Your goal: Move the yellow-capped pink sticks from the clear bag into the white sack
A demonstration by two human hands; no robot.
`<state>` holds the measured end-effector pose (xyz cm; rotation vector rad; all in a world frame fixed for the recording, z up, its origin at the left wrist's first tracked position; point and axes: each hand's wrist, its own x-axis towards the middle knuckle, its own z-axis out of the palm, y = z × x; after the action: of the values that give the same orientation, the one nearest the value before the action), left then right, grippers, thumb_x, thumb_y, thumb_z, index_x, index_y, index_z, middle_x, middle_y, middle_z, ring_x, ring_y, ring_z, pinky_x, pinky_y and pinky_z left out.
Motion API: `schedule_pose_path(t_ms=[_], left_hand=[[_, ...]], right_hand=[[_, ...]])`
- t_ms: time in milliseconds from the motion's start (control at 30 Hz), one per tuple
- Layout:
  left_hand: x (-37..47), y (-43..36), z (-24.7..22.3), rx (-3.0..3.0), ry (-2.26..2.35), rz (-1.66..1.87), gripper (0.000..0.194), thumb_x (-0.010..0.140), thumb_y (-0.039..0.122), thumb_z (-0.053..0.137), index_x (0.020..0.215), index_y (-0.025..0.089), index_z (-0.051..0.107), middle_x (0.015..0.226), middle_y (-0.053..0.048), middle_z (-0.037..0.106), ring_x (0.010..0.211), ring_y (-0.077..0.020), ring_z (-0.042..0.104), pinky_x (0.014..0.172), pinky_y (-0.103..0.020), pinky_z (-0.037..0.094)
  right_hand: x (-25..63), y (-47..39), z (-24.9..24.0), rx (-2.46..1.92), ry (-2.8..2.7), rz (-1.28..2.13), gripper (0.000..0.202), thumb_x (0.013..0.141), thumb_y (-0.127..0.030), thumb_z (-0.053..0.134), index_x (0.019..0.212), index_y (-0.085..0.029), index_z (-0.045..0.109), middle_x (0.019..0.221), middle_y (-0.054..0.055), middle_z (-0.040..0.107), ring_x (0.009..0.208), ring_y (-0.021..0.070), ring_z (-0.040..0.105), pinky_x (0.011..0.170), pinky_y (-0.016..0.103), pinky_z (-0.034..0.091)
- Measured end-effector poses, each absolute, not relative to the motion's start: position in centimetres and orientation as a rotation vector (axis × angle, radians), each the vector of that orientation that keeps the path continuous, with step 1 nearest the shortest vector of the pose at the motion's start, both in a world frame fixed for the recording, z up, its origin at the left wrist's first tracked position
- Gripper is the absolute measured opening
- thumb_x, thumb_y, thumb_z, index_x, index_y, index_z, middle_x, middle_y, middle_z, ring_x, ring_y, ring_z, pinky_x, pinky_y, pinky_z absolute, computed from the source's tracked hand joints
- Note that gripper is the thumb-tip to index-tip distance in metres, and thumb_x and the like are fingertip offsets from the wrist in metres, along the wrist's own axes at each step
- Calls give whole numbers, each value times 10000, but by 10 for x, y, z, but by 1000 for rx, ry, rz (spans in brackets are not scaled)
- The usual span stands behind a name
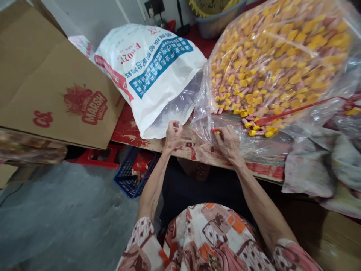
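My left hand (174,136) is closed in a pinch at the mouth of a white printed sack (166,67). Something clear and tiny may be between its fingers, but I cannot make it out. Clear plastic pieces (176,109) lie inside the sack's opening. To the right, my right hand (228,143) is closed around a small red-and-yellow piece (216,131), whose tip sticks out past the fingers. Close to that hand, a big clear plastic bag (208,101) holds a heap of small pink tubes with yellow caps (254,99). Several of these lie near its mouth (258,131).
The worn red wooden table (194,147) runs across under both bags. A cardboard box (56,82) stands at left, above a red stool (98,158) and a blue crate (126,175). Cloths (310,162) hang at right. Behind is a grey basin (211,26).
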<state>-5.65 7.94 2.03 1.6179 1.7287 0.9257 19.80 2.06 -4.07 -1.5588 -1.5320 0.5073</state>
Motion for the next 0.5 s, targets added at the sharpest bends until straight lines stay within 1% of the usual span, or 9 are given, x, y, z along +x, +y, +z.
schedule_pose_path(t_ms=[67, 100, 200, 267, 333, 400, 467, 500], left_hand=[[-50, 72, 29, 1347, 1577, 1066, 143, 1100, 252, 570, 1240, 220, 576, 914, 6, 666, 715, -124, 649, 731, -252, 562], [-45, 66, 32, 1271, 1472, 1069, 146, 1108, 284, 568, 1238, 218, 579, 857, 18, 660, 673, -121, 643, 692, -246, 550], [-27, 50, 39, 1221, 1204, 919, 211, 1094, 394, 648, 1188, 207, 617, 769, 21, 674, 635, -133, 663, 659, -256, 551], [-18, 43, 42, 1282, 1148, 812, 237, 1073, 422, 712, 1142, 204, 648, 755, 26, 666, 616, -127, 643, 645, -258, 540], [-11, 40, 45, 1396, 1166, 755, 168, 1058, 352, 743, 1070, 197, 679, 783, 19, 666, 639, -119, 619, 656, -260, 528], [-7, 39, 46, 1507, 1192, 733, 73, 1040, 240, 744, 1007, 189, 702, 856, -3, 694, 713, -125, 619, 710, -268, 536], [-4, 40, 46, 1547, 1220, 733, 31, 1041, 183, 715, 1013, 192, 707, 876, -4, 697, 747, -134, 609, 744, -275, 536], [-4, 41, 45, 1529, 1254, 736, 29, 1058, 186, 690, 1035, 199, 702, 831, 10, 670, 722, -135, 591, 728, -275, 526]], right_hand=[[197, 20, -38, -1428, -1410, 757, 345, 1054, -563, 610, 1096, -245, 736, 949, 71, 735, 786, 236, 639, 698, 362, 528], [196, 18, -36, -1350, -1342, 902, 387, 1035, -624, 641, 1111, -254, 728, 894, 45, 718, 744, 226, 627, 655, 348, 519], [187, 11, -31, -1160, -1188, 1249, 469, 964, -729, 744, 1108, -289, 664, 807, -8, 673, 666, 209, 612, 558, 315, 487], [182, 7, -27, -1103, -1131, 1329, 504, 924, -737, 803, 1087, -300, 613, 818, -18, 675, 666, 204, 622, 555, 312, 507], [181, 4, -26, -1096, -1097, 1326, 530, 902, -733, 833, 1082, -299, 587, 838, -17, 684, 684, 203, 637, 568, 312, 530], [184, 4, -28, -1100, -1101, 1311, 536, 899, -734, 834, 1074, -292, 587, 849, -12, 688, 695, 201, 646, 575, 310, 539], [188, 4, -31, -1121, -1127, 1295, 532, 905, -744, 822, 1051, -285, 596, 826, -17, 672, 671, 191, 629, 561, 299, 518], [190, 4, -33, -1138, -1138, 1281, 527, 912, -747, 814, 1043, -281, 605, 818, -18, 668, 665, 187, 622, 559, 294, 506]])
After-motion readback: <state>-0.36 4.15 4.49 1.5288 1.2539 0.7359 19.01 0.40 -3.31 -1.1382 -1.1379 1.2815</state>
